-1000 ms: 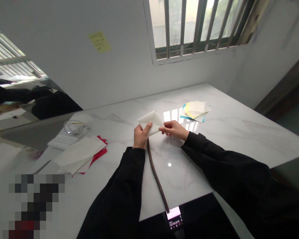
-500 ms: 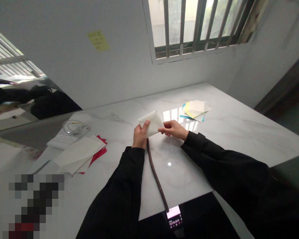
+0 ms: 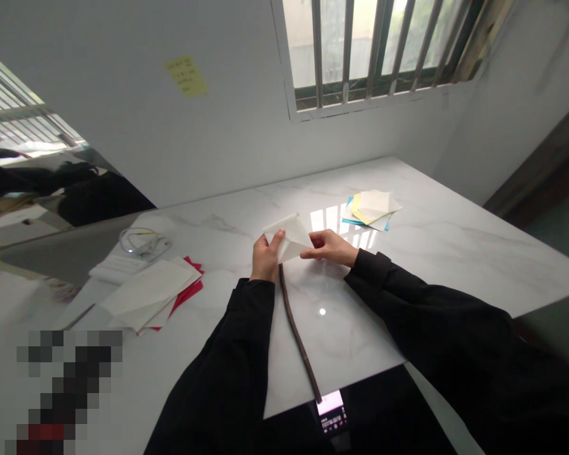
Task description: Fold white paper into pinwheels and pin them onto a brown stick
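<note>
A small white paper envelope (image 3: pixel 293 237), with fold lines running across its face, is held up over the table in front of me. My left hand (image 3: pixel 266 256) grips its left side, thumb on top and the other fingers hidden behind. At the right corner, my right hand (image 3: pixel 329 246) is closed in a pinch, the corner lying between thumb and forefinger. Below the envelope, a thin dark brown stick (image 3: pixel 296 332) lies on the table, its upper end by my left hand and its lower end near a lit phone screen (image 3: pixel 332 411).
The marbled white table (image 3: pixel 455 253) meets the wall behind. Coloured paper sheets (image 3: pixel 372 208) lie at back right. On the left are white and red papers (image 3: pixel 156 291) and a coiled white cable (image 3: pixel 145 243). A yellow note (image 3: pixel 187 76) is stuck on the wall near a barred window (image 3: pixel 374 50).
My right thumb and fingers have shifted slightly at the envelope's right corner, and the fold lines on its face look different. My left hand keeps its grip.
</note>
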A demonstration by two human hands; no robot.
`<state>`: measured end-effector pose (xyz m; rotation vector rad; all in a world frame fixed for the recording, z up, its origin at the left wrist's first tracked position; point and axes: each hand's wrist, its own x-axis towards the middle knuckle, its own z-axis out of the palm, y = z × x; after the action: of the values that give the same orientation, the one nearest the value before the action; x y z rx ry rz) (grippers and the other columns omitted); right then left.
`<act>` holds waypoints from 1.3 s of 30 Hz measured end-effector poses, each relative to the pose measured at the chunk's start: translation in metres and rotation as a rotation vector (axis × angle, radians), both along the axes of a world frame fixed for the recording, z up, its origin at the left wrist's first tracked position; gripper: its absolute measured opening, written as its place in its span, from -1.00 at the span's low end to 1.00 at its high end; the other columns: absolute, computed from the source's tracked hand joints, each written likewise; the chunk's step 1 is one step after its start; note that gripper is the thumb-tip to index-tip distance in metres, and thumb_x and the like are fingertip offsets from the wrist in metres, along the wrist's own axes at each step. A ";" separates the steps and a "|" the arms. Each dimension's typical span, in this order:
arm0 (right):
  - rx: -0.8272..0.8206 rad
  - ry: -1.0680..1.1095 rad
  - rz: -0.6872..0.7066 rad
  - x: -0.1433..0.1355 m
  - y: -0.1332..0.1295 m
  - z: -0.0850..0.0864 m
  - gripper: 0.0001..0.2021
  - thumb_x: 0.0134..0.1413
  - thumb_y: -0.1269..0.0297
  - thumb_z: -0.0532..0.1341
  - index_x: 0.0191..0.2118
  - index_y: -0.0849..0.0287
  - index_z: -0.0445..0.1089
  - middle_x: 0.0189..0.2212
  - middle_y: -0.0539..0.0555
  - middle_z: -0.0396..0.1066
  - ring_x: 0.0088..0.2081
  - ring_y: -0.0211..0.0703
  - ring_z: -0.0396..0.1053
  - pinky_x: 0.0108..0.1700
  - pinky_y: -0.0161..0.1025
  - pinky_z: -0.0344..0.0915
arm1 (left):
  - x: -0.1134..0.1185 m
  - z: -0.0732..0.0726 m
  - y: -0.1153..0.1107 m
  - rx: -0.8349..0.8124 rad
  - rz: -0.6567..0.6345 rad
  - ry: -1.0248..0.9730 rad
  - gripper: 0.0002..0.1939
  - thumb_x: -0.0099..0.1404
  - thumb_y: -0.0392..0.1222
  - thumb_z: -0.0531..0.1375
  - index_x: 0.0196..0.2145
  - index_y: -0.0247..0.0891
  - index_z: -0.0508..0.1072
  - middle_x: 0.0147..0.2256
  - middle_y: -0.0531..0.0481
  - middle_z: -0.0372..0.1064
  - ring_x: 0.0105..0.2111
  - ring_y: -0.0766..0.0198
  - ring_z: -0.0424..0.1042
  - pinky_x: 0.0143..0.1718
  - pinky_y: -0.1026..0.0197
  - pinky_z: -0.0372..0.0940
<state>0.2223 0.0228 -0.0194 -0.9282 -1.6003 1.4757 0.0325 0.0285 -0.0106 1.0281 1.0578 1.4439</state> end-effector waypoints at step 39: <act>0.077 -0.112 -0.086 -0.001 0.001 -0.001 -0.51 0.06 -0.19 0.34 -0.42 0.25 0.46 -0.58 -0.01 0.35 -0.55 -0.31 0.24 -0.48 -0.33 0.18 | 0.002 0.007 -0.006 -0.025 -0.088 -0.010 -0.49 -0.03 0.03 0.49 -0.19 -0.34 0.55 -0.31 -0.11 0.57 -0.31 0.09 0.56 -0.23 0.13 0.42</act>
<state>0.2209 0.0240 -0.0203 -1.0378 -1.6641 1.3144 0.0343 0.0230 -0.0033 1.0365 1.0090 1.3604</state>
